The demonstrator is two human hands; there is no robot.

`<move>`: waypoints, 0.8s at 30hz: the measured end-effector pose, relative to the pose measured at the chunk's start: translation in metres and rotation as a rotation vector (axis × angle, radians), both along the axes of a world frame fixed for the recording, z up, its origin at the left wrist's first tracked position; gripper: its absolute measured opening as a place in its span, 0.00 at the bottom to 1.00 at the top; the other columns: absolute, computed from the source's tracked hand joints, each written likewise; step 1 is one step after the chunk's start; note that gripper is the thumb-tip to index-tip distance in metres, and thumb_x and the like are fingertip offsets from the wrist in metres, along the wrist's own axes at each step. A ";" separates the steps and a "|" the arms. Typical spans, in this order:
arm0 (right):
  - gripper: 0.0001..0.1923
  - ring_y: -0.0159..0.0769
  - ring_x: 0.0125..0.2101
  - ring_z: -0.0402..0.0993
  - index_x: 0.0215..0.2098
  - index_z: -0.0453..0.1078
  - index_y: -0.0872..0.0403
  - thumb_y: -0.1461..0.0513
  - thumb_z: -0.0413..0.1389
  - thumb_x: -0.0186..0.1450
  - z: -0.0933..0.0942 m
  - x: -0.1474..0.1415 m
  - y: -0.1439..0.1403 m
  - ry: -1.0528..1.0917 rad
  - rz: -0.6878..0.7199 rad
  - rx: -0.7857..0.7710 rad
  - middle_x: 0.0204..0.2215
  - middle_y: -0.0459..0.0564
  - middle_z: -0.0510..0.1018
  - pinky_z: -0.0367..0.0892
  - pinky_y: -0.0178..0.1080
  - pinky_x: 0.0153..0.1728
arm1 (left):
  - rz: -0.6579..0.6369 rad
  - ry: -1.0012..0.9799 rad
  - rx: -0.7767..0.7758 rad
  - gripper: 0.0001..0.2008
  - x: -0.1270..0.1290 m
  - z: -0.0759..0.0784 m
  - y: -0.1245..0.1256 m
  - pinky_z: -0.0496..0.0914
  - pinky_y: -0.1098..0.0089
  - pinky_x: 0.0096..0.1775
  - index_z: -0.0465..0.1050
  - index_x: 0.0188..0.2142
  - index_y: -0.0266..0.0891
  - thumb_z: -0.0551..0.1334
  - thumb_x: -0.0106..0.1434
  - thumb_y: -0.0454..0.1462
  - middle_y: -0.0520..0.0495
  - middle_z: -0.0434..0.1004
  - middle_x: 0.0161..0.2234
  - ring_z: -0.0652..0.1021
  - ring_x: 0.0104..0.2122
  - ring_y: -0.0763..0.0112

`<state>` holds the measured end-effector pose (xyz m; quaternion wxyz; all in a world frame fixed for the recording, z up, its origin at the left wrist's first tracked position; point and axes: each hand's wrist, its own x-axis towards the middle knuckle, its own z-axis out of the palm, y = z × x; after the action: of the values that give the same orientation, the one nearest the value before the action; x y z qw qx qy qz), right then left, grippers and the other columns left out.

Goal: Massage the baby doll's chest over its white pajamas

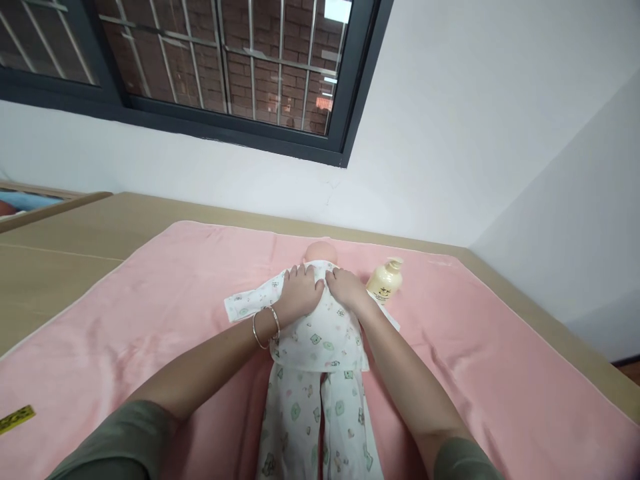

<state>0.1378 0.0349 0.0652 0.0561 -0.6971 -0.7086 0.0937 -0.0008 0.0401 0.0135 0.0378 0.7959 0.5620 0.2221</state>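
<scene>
A bald baby doll (321, 251) lies stretched out in front of me, dressed in a white printed top (320, 343) and matching trousers (295, 417). Whether it is face up or face down, I cannot tell. My left hand (301, 291) rests flat on the upper part of the top, fingers apart, with bracelets at the wrist. Beside it, my right hand (346, 288) lies on the other shoulder side, its fingers stretched towards the collar. One sleeve (250, 303) extends out to the left; the right sleeve is partly hidden by my forearm.
A pink blanket (165, 333) with creases is spread under the doll. A cream pump bottle (386, 280) stands close to my right hand. At the far left lies a yellow strip (17, 419). Beyond the wooden surface (75, 227) are a white wall and a barred window (225, 67).
</scene>
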 end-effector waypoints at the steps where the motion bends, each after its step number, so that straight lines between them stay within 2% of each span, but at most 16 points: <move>1: 0.28 0.52 0.53 0.75 0.52 0.73 0.63 0.57 0.36 0.76 -0.002 0.001 0.002 -0.001 -0.008 0.013 0.52 0.68 0.79 0.65 0.44 0.51 | -0.004 -0.007 0.001 0.22 -0.001 0.001 0.000 0.63 0.47 0.59 0.68 0.57 0.30 0.49 0.72 0.42 0.28 0.73 0.58 0.72 0.58 0.43; 6: 0.30 0.50 0.56 0.73 0.57 0.70 0.62 0.54 0.34 0.77 -0.010 0.003 -0.002 0.014 -0.007 0.048 0.55 0.66 0.77 0.63 0.45 0.55 | -0.003 -0.040 0.045 0.21 -0.003 -0.001 -0.001 0.63 0.47 0.59 0.69 0.56 0.32 0.50 0.72 0.42 0.31 0.75 0.55 0.73 0.57 0.46; 10: 0.30 0.52 0.67 0.60 0.65 0.63 0.66 0.54 0.37 0.77 -0.016 -0.003 -0.018 -0.016 0.020 0.141 0.64 0.70 0.67 0.52 0.50 0.65 | -0.011 -0.064 0.063 0.22 -0.004 -0.006 0.001 0.63 0.47 0.60 0.69 0.58 0.31 0.50 0.72 0.41 0.31 0.74 0.58 0.72 0.59 0.46; 13: 0.31 0.50 0.70 0.54 0.70 0.56 0.67 0.56 0.38 0.77 -0.023 -0.009 -0.027 0.007 0.079 0.202 0.68 0.70 0.61 0.48 0.49 0.68 | -0.028 -0.082 0.093 0.23 -0.006 -0.010 0.002 0.62 0.47 0.63 0.68 0.60 0.30 0.49 0.73 0.40 0.32 0.73 0.60 0.70 0.61 0.46; 17: 0.29 0.48 0.69 0.56 0.69 0.58 0.66 0.57 0.38 0.77 -0.028 -0.001 -0.021 0.101 0.121 0.197 0.68 0.66 0.62 0.48 0.46 0.69 | -0.067 -0.091 0.198 0.22 -0.005 -0.016 -0.005 0.62 0.48 0.64 0.68 0.60 0.31 0.48 0.73 0.38 0.34 0.74 0.59 0.71 0.62 0.49; 21: 0.30 0.49 0.71 0.52 0.68 0.59 0.64 0.53 0.41 0.76 -0.029 0.011 -0.008 0.156 0.048 0.155 0.70 0.65 0.59 0.48 0.47 0.69 | -0.142 -0.079 0.305 0.20 -0.002 -0.019 -0.018 0.64 0.50 0.63 0.70 0.58 0.31 0.49 0.72 0.35 0.32 0.73 0.60 0.70 0.62 0.51; 24: 0.31 0.51 0.71 0.52 0.69 0.58 0.64 0.52 0.42 0.76 -0.027 0.008 -0.011 0.108 0.011 0.146 0.70 0.67 0.58 0.48 0.49 0.68 | -0.156 -0.097 0.282 0.21 -0.004 -0.017 -0.017 0.62 0.52 0.65 0.69 0.58 0.30 0.50 0.70 0.35 0.32 0.71 0.62 0.69 0.63 0.51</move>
<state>0.1459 0.0239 0.0384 0.1445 -0.6810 -0.7135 0.0797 -0.0048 0.0229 -0.0037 -0.0301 0.8230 0.4591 0.3331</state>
